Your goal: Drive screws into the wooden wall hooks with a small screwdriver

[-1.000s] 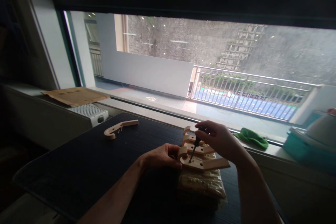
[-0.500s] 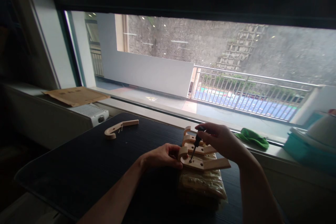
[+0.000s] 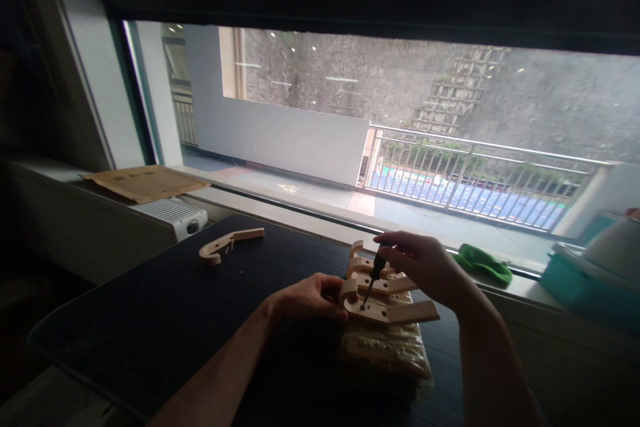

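Hold screwdriver (image 3: pixel 373 276), gripped in right hand (image 3: pixel 423 263), square to the hole in wooden hook (image 3: pixel 395 313); pin that hook, atop the packet (image 3: pixel 387 350) on the counter (image 3: pixel 175 320), with left hand (image 3: pixel 307 297) closed on its curl.

A curved pale wooden hook (image 3: pixel 223 245) is laid far left on the dark table (image 3: pixel 150 320). A flat brown cardboard sheet (image 3: pixel 145 181) is placed next to a white boxy device (image 3: pixel 175 215); a crumpled green cloth (image 3: pixel 483 264) is left far right.

Dark table (image 3: pixel 150 320), wooden hook (image 3: pixel 227 243), bagged parts (image 3: pixel 385 350)
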The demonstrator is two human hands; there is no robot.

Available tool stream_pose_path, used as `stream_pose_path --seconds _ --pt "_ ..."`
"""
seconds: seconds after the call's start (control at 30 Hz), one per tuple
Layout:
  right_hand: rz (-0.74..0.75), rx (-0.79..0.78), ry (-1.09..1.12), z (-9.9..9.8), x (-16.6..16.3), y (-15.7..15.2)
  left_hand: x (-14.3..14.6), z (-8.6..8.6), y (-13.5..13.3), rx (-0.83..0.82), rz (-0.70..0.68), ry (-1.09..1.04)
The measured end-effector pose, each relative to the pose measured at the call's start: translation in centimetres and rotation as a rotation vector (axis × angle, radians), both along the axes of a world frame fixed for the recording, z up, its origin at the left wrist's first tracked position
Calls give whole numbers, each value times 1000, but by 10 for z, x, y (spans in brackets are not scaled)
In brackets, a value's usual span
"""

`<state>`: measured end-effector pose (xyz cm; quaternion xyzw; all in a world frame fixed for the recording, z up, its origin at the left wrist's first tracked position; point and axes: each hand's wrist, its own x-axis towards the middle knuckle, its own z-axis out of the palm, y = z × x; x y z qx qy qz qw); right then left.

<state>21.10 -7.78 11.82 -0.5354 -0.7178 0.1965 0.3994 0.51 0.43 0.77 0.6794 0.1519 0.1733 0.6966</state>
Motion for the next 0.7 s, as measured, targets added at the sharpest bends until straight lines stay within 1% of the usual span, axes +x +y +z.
stream_pose_path --seconds 0.23,0.37,0.5,0.7 --pt "-59 40 -22 2 -2 -2 0 1 0 11 4 3" --pt "-17 14 -1 2 -2 -2 0 2 -1 11 9 11" --pt "19 33 20 3 1 -3 0 2 0 -10 -6 6" --pt "-22 35 -31 3 1 -1 0 3 -2 -5 11 5"
